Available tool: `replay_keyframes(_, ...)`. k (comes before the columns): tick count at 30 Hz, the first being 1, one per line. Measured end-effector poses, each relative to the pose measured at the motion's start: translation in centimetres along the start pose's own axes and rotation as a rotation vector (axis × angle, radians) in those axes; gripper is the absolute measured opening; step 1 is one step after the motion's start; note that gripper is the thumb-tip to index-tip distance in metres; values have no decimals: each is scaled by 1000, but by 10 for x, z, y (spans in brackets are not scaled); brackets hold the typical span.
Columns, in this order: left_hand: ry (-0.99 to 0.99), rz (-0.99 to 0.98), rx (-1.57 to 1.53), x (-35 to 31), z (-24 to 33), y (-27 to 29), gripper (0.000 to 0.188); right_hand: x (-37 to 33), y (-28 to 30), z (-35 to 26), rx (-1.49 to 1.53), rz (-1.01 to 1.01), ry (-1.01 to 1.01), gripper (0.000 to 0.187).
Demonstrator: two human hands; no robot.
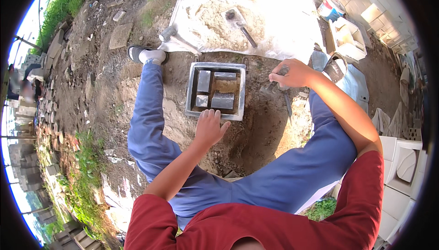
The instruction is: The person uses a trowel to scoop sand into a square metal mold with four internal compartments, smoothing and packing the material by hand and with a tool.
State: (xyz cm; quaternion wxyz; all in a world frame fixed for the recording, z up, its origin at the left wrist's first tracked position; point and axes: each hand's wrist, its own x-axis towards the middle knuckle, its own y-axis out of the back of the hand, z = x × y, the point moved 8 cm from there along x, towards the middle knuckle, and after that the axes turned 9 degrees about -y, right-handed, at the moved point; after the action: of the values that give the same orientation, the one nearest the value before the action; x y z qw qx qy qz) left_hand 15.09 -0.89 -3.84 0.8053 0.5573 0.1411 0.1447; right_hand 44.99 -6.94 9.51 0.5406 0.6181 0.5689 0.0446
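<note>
A square grey frame mould (pixel 189 90) lies on the dirt between my legs. Inside it sit several dark rectangular blocks (pixel 204 81), with sandy brown material (pixel 226 86) in the gap between them. My left hand (pixel 210 129) lies against the near edge of the mould, its fingers stretched out and holding nothing. To the right of the mould, my right hand (pixel 290 74) is closed around a trowel-like tool (pixel 274 91). That tool is grey and smeared, so its exact shape is unclear.
Beyond the mould, a pale sheet (pixel 279 35) carries sandy powder and a dark-handled tool (pixel 249 37). A mallet (pixel 168 33) lies at its left corner. At the right are a white tub (pixel 347 39), light-blue cloth (pixel 355 84) and pale blocks (pixel 402 165). Another person (pixel 28 85) is far left.
</note>
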Motion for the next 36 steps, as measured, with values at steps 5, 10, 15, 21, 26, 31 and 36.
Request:
replay_keyframes(5,-58,-109,-84,13,6,-4,55,-3,9,-15,-30,153,117,43)
replay_keyframes(10,-175,-115,-112,36,49,-15,50,1,16,-25,24,162,97,45)
replay_keyframes(15,-30,-375,-205,54,36,-27,56,10,11,-16,180,40,-19,47)
replay_keyframes(21,-68,-145,-101,42,5,-23,66,-2,23,-33,6,172,84,47)
replay_keyframes(26,120,-268,-7,33,-25,-20,67,-10,26,-38,-51,200,83,45)
replay_keyframes(31,97,-242,-50,24,-35,0,65,-10,29,-35,-71,215,63,40)
replay_keyframes(36,248,-69,-301,21,-69,52,47,-15,29,-35,-61,211,46,33)
